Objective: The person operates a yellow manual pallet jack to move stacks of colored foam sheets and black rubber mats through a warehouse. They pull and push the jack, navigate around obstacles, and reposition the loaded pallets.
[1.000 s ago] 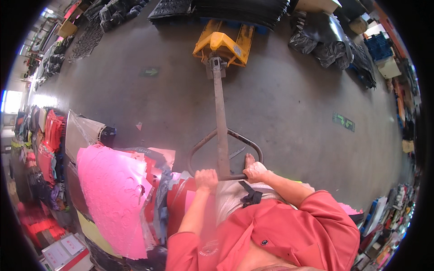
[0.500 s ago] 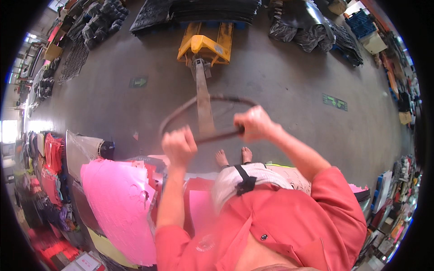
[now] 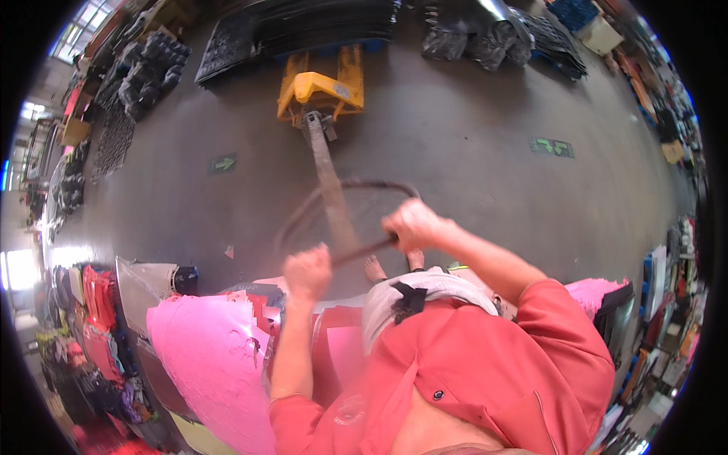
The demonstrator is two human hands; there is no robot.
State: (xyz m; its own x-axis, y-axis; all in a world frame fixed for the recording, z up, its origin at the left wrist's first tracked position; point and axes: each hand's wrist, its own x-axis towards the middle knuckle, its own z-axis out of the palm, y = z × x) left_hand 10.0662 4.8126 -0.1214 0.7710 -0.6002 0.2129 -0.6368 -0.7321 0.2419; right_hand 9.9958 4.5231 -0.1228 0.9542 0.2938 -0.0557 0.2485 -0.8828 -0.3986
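Note:
Both my hands grip the loop handle (image 3: 377, 184) of a yellow pallet jack. My left hand (image 3: 308, 273) is closed round the loop's near left part, and my right hand (image 3: 413, 224) is closed round its right part. From the loop a worn grey shaft (image 3: 327, 178) runs forward to the yellow pump body (image 3: 322, 92). The jack's forks (image 3: 349, 67) reach under a blue pallet bearing a stack of black sheets (image 3: 303, 24). The loop is slightly blurred.
Pink sheets (image 3: 201, 353) are stacked close by my left arm, with more pink sheets (image 3: 595, 290) at my right. Bundles wrapped in dark plastic (image 3: 155, 72) stand far left, others (image 3: 478, 42) far right. Green arrow signs (image 3: 223, 163) mark the grey floor. My bare feet (image 3: 374, 268) are below the handle.
The view has turned a little, so the jack and the black stack appear further left. Both hands keep their hold on the loop handle.

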